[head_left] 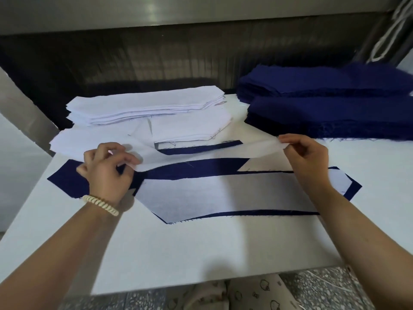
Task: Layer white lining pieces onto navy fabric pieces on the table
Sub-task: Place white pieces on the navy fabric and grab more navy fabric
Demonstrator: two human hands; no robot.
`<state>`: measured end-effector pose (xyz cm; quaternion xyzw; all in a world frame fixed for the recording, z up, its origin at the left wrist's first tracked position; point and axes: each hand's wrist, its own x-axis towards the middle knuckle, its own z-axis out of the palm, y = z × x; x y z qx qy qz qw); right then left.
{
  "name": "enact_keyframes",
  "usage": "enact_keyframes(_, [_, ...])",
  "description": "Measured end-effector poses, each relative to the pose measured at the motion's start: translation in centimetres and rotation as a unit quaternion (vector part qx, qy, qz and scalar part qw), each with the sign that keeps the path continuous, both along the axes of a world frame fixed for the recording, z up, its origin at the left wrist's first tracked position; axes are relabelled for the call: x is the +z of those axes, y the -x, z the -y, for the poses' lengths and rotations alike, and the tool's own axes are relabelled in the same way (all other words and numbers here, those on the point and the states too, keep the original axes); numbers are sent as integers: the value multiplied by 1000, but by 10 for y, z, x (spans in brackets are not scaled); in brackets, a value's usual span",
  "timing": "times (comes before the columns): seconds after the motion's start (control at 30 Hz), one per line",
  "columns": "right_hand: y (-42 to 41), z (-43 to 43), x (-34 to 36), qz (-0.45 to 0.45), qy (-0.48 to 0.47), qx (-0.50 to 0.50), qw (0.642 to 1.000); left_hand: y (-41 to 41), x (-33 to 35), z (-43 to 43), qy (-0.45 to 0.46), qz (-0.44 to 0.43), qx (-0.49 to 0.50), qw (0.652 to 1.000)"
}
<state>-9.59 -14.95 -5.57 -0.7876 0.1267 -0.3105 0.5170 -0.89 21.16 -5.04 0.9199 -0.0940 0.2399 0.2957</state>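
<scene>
The table (201, 253) lies under both forearms. Beyond the right hand (306, 157) sits the navy stack (324, 104). Beyond the left hand (107, 168) sits the white stack (145, 104). Nearer the body than both hands lies a finished pair (223, 191), with white lining on navy and navy showing at its edges.

Between the hands a lining piece (245, 153) hangs slack, clear of the table. Each hand pinches one end of it with curled fingers. Below it, running out under the left hand, is the bare navy piece (67, 177) it is probably meant for. A beaded bracelet (100, 204) is on the left wrist.

The lining is thin and sags in the middle, so it could touch down there first and crease, or land askew and leave the navy uncovered at one end. The right forearm crosses the finished pair and might drag its lining out of line. I cannot tell whether the pinch holds a single sheet, and a second one clinging would spoil the layer.

No brand, label or readable writing shows.
</scene>
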Motion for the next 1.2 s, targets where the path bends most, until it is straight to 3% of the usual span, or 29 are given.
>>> enact_keyframes(0.37, [9,8,-11,-54,9,52,997,2,-4,-4,19,-28,-31,999])
enact_keyframes(0.57, [14,10,-10,-32,17,59,998,7,3,-9,33,44,-78,995])
enact_keyframes(0.77, [37,28,-10,-10,-10,6,1000,25,7,-6,27,97,-165,981])
enact_keyframes(1.07, [85,56,-16,-40,4,38,998,50,0,0,-39,29,-298,953])
enact_keyframes(1.2, [83,53,-14,-54,-19,23,998,50,-3,-2,8,-42,-319,947])
